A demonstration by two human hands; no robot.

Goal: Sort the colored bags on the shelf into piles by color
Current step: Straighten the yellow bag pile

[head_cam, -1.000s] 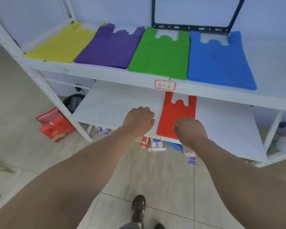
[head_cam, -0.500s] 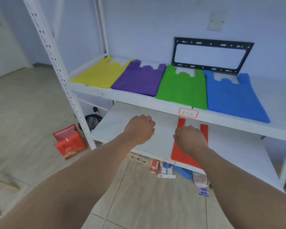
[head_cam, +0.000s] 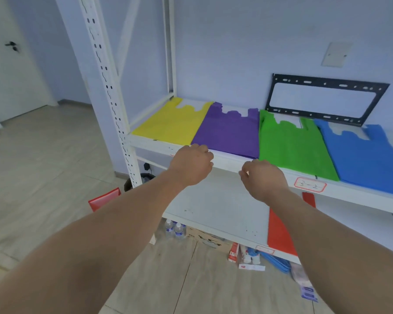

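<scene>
Both hands are hanging in front of the upper shelf (head_cam: 232, 163) edge, holding nothing. Left hand (head_cam: 191, 165) is loosely curled, knuckles up, at 12 o'clock of my view. Right hand (head_cam: 264, 179) is loosely curled too, thumb and forefinger tips nearly meeting, nothing visible between them.

Bags on the upper shelf are lying flat in a row, 11 to 3 o'clock: yellow bag (head_cam: 173, 123), purple bag (head_cam: 230, 132), green bag (head_cam: 293, 146), blue bag (head_cam: 359, 155). Red bag (head_cam: 279, 234) is sitting alone on the lower shelf (head_cam: 213, 205), at 5 o'clock from my right hand, partly hidden by my forearm.

Risks as I'm judging them:
- Piles are lying edge to edge. Purple is overlapping the yellow's edge, so dragging one is likely shifting its neighbour too.
- Thin floppy fabric: pinching one layer is probably lifting several, or skewing the stack.
- Front edges of green and blue are overhanging the shelf lip, so a brush from my wrist could be sliding them off to the floor.
- Can't tell how many bags are in each pile.
</scene>
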